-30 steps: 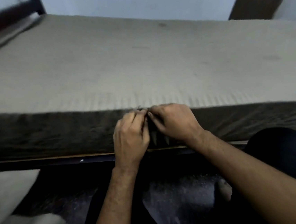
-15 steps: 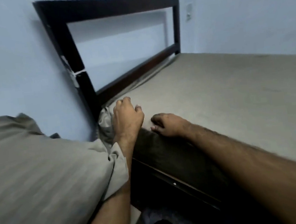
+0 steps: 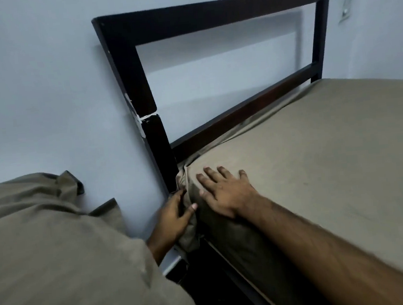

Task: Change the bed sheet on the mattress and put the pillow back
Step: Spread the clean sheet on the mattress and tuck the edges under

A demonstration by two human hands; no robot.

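Observation:
A tan bed sheet (image 3: 319, 155) covers the mattress, stretched flat over the top and down its near side. At the head corner the sheet bunches into a loose fold (image 3: 188, 229) beside the bedpost. My left hand (image 3: 174, 216) grips that bunched fold, thumb and fingers curled round the cloth. My right hand (image 3: 223, 189) lies flat on the mattress corner, fingers spread and pressing the sheet. A tan pillow (image 3: 58, 259) fills the lower left, over my left forearm.
The dark wooden headboard (image 3: 207, 14) stands against the pale blue wall, its near post (image 3: 157, 141) right by my left hand. A dark bed frame rail (image 3: 234, 272) runs below the mattress. A wall switch (image 3: 344, 8) is at the upper right.
The view swung from the mattress side to the head corner. My left hand dropped from the mattress top to the bunched cloth at the post. My right hand spread flat on the corner.

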